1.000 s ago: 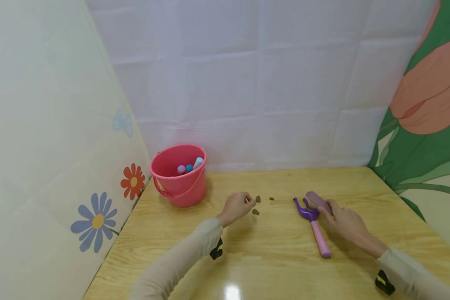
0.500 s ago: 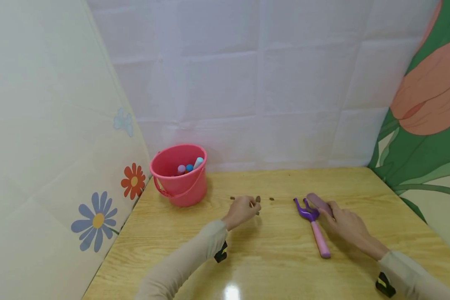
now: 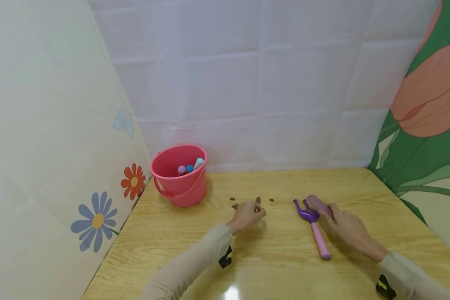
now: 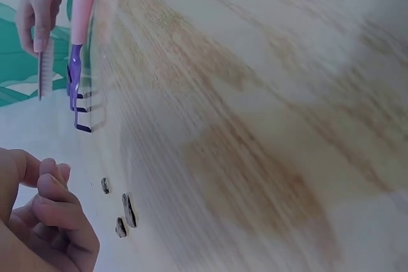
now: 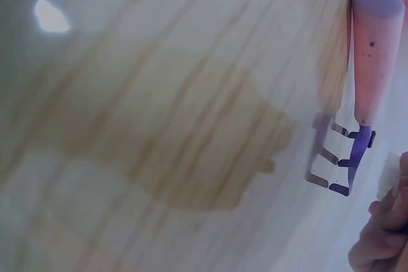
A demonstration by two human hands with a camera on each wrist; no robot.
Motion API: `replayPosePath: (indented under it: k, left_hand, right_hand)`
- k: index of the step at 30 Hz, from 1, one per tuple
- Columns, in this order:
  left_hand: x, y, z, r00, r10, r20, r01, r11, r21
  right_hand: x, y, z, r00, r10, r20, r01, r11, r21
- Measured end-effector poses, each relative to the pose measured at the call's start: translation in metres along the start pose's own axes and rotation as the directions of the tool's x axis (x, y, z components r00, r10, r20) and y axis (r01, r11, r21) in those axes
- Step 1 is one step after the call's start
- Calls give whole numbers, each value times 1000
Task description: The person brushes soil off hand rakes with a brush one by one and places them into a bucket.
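Observation:
My left hand [image 3: 246, 216] is low over the wooden table among small brown bits [image 3: 258, 200], its fingers curled in toward the thumb; nothing shows between them. Several bits [image 4: 129, 210] lie just beyond those fingers in the left wrist view. At the right, my right hand [image 3: 348, 227] grips a mauve brush [image 3: 320, 205], whose pale bristles [image 4: 46, 71] point along the table. Beside the brush lies a hand rake [image 3: 320, 241] with a pink handle and purple prongs, its dark tips down on the tabletop in the right wrist view.
A pink bucket [image 3: 185, 189] stands at the back left, with lilac, blue and pale aqua rounded ends showing inside. A white cloth [image 3: 225, 83] hangs behind the table [image 3: 277, 266]. Printed panels with flowers [image 3: 97, 221] and a large tulip [image 3: 431, 96] flank both sides.
My left hand has moved right and toward me, uncovering brown bits at its left and covering the one nearest me. My right hand, brush and rake stay in place.

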State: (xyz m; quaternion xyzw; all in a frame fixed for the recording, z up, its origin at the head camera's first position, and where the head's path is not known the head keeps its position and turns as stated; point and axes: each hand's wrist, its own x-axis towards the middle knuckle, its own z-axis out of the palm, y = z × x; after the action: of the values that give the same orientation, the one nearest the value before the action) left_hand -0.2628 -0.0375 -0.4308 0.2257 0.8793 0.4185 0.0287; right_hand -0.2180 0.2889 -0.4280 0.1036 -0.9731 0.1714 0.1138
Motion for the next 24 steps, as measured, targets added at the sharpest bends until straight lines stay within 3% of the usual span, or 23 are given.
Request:
replayPosePath:
  k: [12, 24]
  left_hand:
    - [-3, 1, 7, 999, -26, 43, 29, 997, -73]
    - [1, 6, 26, 993, -53, 101, 64, 992, -111]
  right_hand:
    - [-2, 2, -2, 1000, 9, -21, -9, 1000, -5]
    - [-7, 5, -7, 999, 44, -24, -45, 999, -29]
